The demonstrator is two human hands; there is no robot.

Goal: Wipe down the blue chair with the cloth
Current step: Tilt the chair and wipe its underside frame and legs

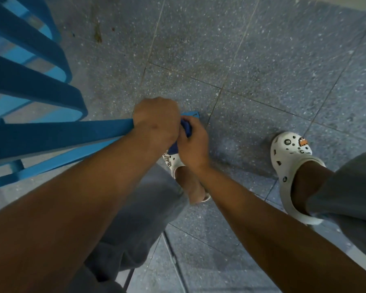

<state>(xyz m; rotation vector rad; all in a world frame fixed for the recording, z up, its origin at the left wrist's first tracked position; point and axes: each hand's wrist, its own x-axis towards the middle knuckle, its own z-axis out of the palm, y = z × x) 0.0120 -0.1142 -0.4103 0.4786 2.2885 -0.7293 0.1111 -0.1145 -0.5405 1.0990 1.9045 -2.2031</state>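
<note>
Fingers of the left hand (156,119) curl round the far end of one leg of the overturned blue plastic chair (40,134), and the fist hides the fingertips. Just beside it, the right hand (193,142) pinches a dark blue cloth (186,129) against the same leg end; a fold of cloth shows between thumb and fingers, and more hangs below both hands. The leg's light blue tip (191,114) pokes out past the knuckles. Other curved legs of the chair fan out to the left of that leg. White perforated clogs (292,163) with small charms stand on the speckled grey tiled floor (241,49), to the right of the chair and under it.
</note>
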